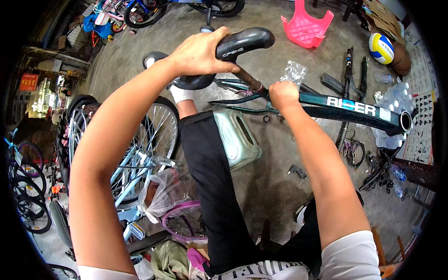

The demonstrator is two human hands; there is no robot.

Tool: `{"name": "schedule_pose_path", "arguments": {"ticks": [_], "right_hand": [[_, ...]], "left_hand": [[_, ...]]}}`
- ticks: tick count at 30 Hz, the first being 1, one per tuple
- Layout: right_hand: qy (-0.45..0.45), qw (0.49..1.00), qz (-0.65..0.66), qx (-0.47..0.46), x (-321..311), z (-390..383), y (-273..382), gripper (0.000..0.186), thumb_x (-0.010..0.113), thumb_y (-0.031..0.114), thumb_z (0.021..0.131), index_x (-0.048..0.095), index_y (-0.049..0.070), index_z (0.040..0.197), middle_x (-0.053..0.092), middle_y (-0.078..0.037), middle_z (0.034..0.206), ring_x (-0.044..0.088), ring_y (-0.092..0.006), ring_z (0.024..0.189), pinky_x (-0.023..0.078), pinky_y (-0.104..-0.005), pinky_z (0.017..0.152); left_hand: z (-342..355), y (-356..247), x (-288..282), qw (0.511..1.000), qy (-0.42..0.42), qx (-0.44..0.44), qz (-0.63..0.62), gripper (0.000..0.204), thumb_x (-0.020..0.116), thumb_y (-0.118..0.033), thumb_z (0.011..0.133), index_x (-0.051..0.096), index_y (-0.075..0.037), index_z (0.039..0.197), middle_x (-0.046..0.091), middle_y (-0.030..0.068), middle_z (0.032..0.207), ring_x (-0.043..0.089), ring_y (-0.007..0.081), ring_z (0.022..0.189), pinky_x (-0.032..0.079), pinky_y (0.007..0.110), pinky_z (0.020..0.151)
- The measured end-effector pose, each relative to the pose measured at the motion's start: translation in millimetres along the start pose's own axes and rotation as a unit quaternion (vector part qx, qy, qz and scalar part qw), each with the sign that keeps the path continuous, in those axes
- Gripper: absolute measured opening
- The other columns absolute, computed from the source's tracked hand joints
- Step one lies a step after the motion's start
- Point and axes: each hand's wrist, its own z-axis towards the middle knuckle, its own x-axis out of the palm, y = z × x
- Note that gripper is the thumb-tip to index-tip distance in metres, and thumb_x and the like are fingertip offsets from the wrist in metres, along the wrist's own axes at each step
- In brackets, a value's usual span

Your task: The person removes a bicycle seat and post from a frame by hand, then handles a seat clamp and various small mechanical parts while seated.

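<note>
A black bicycle saddle (247, 44) sits on a rusty seatpost (249, 79), which runs down into a dark green bicycle frame (317, 100). My left hand (200, 51) grips the saddle around its middle, with the thumb toward the post. Closed into a fist, my right hand (284, 95) holds the frame's upper tube near the seatpost; its inner fingers are hidden. The frame's bare head tube (405, 122) points right, and its thin rear stays (233, 102) reach left. Below the frame, beside my left leg, is a pale green plastic jug (235, 137).
Bicycle wheels (161, 126) and a light blue frame crowd the left. A pink plastic stool (308, 25) and a volleyball (381, 48) are farther off. Bundled bottles (396, 100) stand at right. A clear plastic bag (294, 72) and a small dark tool (297, 171) lie on the floor.
</note>
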Motion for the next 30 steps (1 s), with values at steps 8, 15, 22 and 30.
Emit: {"name": "schedule_pose_path", "arguments": {"ticks": [8, 15, 22, 30], "right_hand": [[0.016, 1.000, -0.007, -0.003, -2.9, 7.7, -32.9, 0.027, 0.061, 0.015, 0.089, 0.076, 0.010, 0.112, 0.074, -0.013, 0.115, 0.072, -0.0299, 0.107, 0.058, -0.0401, 0.090], [0.054, 0.998, -0.043, -0.009, 10.4, -12.3, -108.9, 0.028, 0.069, 0.017, 0.082, 0.076, 0.009, 0.108, 0.074, -0.016, 0.113, 0.071, -0.0309, 0.108, 0.057, -0.0424, 0.091], [0.075, 0.995, -0.037, -0.045, 5.9, -9.4, -116.1, 0.034, 0.072, 0.025, 0.081, 0.074, 0.012, 0.112, 0.073, -0.015, 0.113, 0.071, -0.0328, 0.106, 0.057, -0.0424, 0.090], [0.124, 0.990, -0.040, 0.063, -28.2, -32.8, -124.6, 0.048, 0.072, 0.041, 0.081, 0.070, 0.014, 0.120, 0.071, -0.015, 0.121, 0.068, -0.0322, 0.113, 0.055, -0.0427, 0.094]], "left_hand": [[12.6, -19.5, 5.5, 0.995, -0.096, 0.012, 0.023, 0.057, 0.080, -0.048, 0.072, 0.067, -0.005, 0.107, 0.070, 0.0186, 0.082, 0.070, 0.0364, 0.080, 0.053, 0.045, 0.075], [56.2, -68.4, 23.4, 0.998, -0.047, -0.016, -0.044, 0.064, 0.079, -0.053, 0.071, 0.067, -0.005, 0.112, 0.070, 0.0204, 0.085, 0.070, 0.0372, 0.084, 0.053, 0.045, 0.078], [58.4, -87.3, 19.4, 0.996, -0.055, -0.065, -0.031, 0.058, 0.077, -0.051, 0.069, 0.067, -0.004, 0.101, 0.071, 0.0245, 0.094, 0.069, 0.0415, 0.093, 0.054, 0.049, 0.084], [55.5, -69.4, 27.5, 0.994, -0.094, -0.051, 0.021, 0.067, 0.074, -0.059, 0.070, 0.068, -0.008, 0.113, 0.072, 0.0203, 0.094, 0.070, 0.0377, 0.093, 0.054, 0.048, 0.084]]}}
